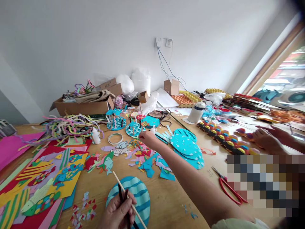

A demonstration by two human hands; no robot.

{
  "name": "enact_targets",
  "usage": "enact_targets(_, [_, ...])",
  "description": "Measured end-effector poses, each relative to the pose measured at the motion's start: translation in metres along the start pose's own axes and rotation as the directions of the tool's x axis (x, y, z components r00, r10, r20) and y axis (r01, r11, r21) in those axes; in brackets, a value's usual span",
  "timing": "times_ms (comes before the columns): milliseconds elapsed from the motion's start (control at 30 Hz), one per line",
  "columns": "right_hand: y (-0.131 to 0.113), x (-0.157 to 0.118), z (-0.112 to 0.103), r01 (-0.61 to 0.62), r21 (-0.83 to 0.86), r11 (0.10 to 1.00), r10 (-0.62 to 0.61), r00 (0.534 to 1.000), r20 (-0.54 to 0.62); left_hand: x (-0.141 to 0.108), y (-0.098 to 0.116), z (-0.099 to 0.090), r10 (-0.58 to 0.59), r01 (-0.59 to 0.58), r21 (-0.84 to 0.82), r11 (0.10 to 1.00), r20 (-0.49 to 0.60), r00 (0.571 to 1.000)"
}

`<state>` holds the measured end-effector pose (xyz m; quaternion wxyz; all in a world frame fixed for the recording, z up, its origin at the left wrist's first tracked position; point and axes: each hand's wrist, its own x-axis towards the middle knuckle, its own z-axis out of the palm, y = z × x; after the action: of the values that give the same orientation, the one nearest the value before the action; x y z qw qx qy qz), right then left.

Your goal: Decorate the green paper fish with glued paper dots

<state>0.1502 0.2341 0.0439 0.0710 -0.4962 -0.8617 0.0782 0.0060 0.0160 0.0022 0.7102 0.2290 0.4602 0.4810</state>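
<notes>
My left hand (120,208) is closed around a pale wooden stick (116,177) and a dark brown fuzzy strip, like a pipe cleaner (120,190). Beneath it lies a round blue disc with wavy darker stripes (140,194). My right hand (148,140) reaches far forward, fingers drawn together; whether they pinch anything is hidden. It is beside a small blue disc with paper fish on sticks (133,129). A similar disc with blue figures (116,123) stands to its left. Colourful paper scraps (143,156) lie just in front of this hand.
Stacked blue ovals (186,143) lie right of centre, with red-handled scissors (228,190) nearer. A glue bottle (96,136), tape roll (115,138) and pipe-cleaner heap (71,127) are left, beyond coloured paper (76,178). Another person's hands (269,138) work at right by painted egg-carton strips (221,138).
</notes>
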Motion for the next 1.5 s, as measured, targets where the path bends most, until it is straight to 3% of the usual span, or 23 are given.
enact_targets(133, [0.016, -0.084, -0.021, 0.023, 0.057, 0.998, -0.018, 0.995, -0.094, -0.007, 0.006, 0.002, -0.010, 0.010, 0.000, 1.000, -0.017, 1.000])
enact_targets(233, [0.029, -0.159, -0.023, 0.050, 0.091, 0.995, -0.031, 0.980, -0.197, -0.010, 0.009, 0.003, -0.006, 0.006, 0.001, 1.000, -0.024, 1.000])
enact_targets(400, [0.039, -0.258, 0.003, -0.097, 0.093, 0.991, 0.111, 0.981, -0.157, -0.011, 0.009, 0.004, -0.004, 0.005, 0.008, 1.000, -0.037, 0.999])
enact_targets(533, [0.036, -0.302, 0.035, -0.243, 0.031, 0.970, 0.245, 0.964, -0.107, -0.010, 0.010, 0.005, -0.020, 0.021, 0.012, 1.000, -0.054, 0.998])
enact_targets(733, [0.022, -0.313, 0.061, -0.363, -0.013, 0.932, 0.362, 0.931, -0.050, -0.012, 0.009, 0.006, -0.017, 0.020, 0.030, 0.999, -0.096, 0.995])
enact_targets(967, [0.006, -0.295, 0.054, -0.287, 0.037, 0.957, 0.289, 0.956, -0.049, -0.013, 0.012, 0.007, -0.006, 0.010, 0.047, 0.999, -0.086, 0.996])
enact_targets(1133, [0.001, -0.291, 0.054, -0.259, -0.016, 0.966, 0.259, 0.965, -0.031, -0.012, 0.012, 0.008, -0.001, 0.006, 0.055, 0.998, -0.090, 0.996])
enact_targets(1267, [0.003, -0.297, 0.052, -0.248, -0.059, 0.967, 0.248, 0.969, -0.012, -0.012, 0.012, 0.009, 0.004, 0.001, 0.060, 0.998, -0.084, 0.996])
enact_targets(1500, [0.004, -0.322, 0.059, -0.338, -0.097, 0.936, 0.327, 0.938, -0.116, -0.012, 0.009, 0.005, 0.007, -0.005, 0.044, 0.999, -0.046, 0.999])
